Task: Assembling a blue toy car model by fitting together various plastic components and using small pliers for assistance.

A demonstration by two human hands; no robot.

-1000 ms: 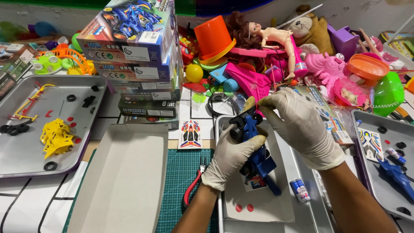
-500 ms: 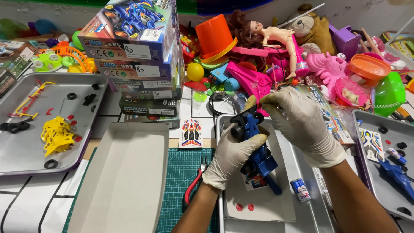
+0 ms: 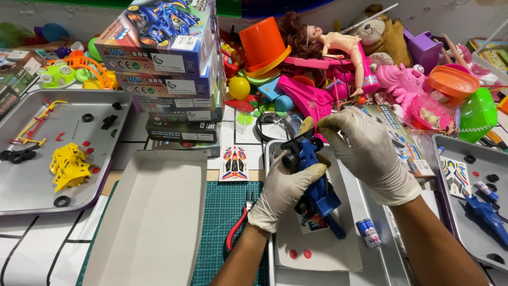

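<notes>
Barely anything is shifting since the earlier frame: both gloved hands are staying put at center frame, and the blue toy car [image 3: 316,182] is tilting maybe a hair more upright between them.

Car is sitting nose-up over the metal tray [image 3: 382,253] in the lower middle, just above a white card [image 3: 317,249] lying in it. It's looking like light, stiff plastic, probably a bit slick under gloves, with thin bits at the tail and black wheels that could pop off. I'd be gripping it by the chassis sides, not the wheels or the wing.

Left hand [image 3: 283,193] is wrapping around the middle of the body, fingers [image 3: 306,173] curled closed on it. Right hand [image 3: 365,151] is coming in from the upper right, fingertips pinched at the car's top end near the front wheel; can't tell if it's pinching a small part or just the car itself.

Red-handled pliers [image 3: 236,230] are lying on the green mat [image 3: 222,212] just left of the tray, and two small batteries [image 3: 368,233] are resting inside it, lower right of the car.
</notes>
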